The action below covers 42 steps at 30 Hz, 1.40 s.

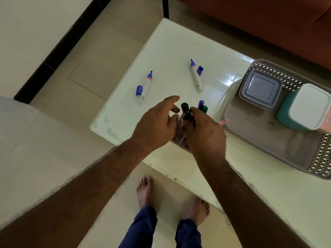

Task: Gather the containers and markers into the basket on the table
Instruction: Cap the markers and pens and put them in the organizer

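Note:
My right hand [206,136] is shut on a bundle of markers [187,112] with black, blue and green caps, held upright over a small pinkish holder [179,140] that is mostly hidden under my hands. My left hand [155,124] is beside the bundle with fingers apart, touching or nearly touching it. Two uncapped blue markers lie on the white table [170,51]: one at the left [146,86] with its cap [138,90] next to it, one farther back [196,75] with its cap [200,70]. The grey lattice basket [268,145] at the right holds a grey-lidded container [260,89] and a teal container with a white lid [308,106].
The table's near edge runs diagonally just above my bare feet [145,190] on the tiled floor. A dark brown sofa [259,18] stands behind the table, and a black table leg [165,7] rises at the far corner.

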{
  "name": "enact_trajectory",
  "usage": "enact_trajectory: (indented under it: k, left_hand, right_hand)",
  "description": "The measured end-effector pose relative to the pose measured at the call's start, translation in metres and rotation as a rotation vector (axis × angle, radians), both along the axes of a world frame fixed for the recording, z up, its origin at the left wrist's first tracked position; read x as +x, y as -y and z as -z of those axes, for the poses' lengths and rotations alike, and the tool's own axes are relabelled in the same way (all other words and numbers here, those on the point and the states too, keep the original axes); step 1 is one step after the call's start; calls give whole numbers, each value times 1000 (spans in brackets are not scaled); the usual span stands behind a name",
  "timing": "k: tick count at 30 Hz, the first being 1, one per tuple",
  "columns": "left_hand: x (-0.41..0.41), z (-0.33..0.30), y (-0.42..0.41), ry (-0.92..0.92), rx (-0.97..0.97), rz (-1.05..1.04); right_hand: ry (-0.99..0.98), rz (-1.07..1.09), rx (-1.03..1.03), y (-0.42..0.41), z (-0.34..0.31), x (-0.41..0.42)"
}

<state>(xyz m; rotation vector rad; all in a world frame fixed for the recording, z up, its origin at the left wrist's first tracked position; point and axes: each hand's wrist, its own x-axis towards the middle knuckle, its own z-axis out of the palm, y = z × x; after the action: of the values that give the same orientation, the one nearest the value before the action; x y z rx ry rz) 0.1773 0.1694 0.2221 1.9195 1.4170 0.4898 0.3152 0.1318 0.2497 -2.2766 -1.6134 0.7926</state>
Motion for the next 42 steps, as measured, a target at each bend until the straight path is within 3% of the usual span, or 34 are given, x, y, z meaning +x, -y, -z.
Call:
enact_trajectory:
  k: [13, 19, 21, 25, 28, 32, 42]
  left_hand:
    - [-13, 4, 2, -20, 14, -66]
    - [-26, 3, -27, -45, 69, -202]
    - [-26, 2, -43, -66, 40, -226]
    - [-13, 7, -78, -81, -54, -204]
    - [6, 14, -99, -114, -99, -160]
    - [34, 30, -125, -101, -197, -149]
    - [71, 67, -154, -208, -253, -39]
  right_hand:
    - [-102, 112, 181, 9, -18, 10]
    - [-32, 65, 385, -50, -36, 33]
    - [-13, 39, 303, -87, -31, 50]
    - [14, -28, -97, -150, -6, 76]
    - [35, -83, -232, -169, 17, 81]
    - [49, -91, -281, -184, 47, 81]
    - [203, -283, -118, -202, 81, 74]
